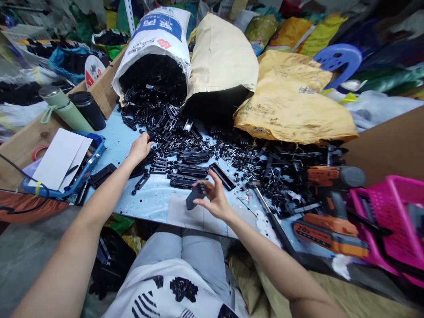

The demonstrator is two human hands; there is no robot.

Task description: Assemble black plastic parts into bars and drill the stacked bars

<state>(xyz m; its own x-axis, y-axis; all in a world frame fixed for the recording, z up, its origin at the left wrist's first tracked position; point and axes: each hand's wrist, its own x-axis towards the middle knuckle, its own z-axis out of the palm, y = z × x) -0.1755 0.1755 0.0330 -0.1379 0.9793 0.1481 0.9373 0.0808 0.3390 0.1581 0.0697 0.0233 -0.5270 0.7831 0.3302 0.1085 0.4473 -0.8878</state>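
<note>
My right hand (216, 196) holds a small dark plastic part (191, 199) between thumb and fingers, above a pale board (185, 216) at the table's near edge. My left hand (140, 148) reaches to the left edge of a heap of black plastic parts (165, 121). Its fingers are curled together, and what they grip is hidden. Between the hands lie several long black bar-shaped pieces (190, 170) in a stack, and an open black channel piece (221, 176) is just beyond my right hand. Small metal pins (228, 154) are scattered behind.
Beyond the heap lie a white sack (162, 31), a cream sack (221, 57) and a yellow sack (285, 106). An orange cordless drill (331, 221), a hammer (271, 221) and a pink basket (391, 212) are right; a blue tray (96, 152) and green bottle (66, 110) left.
</note>
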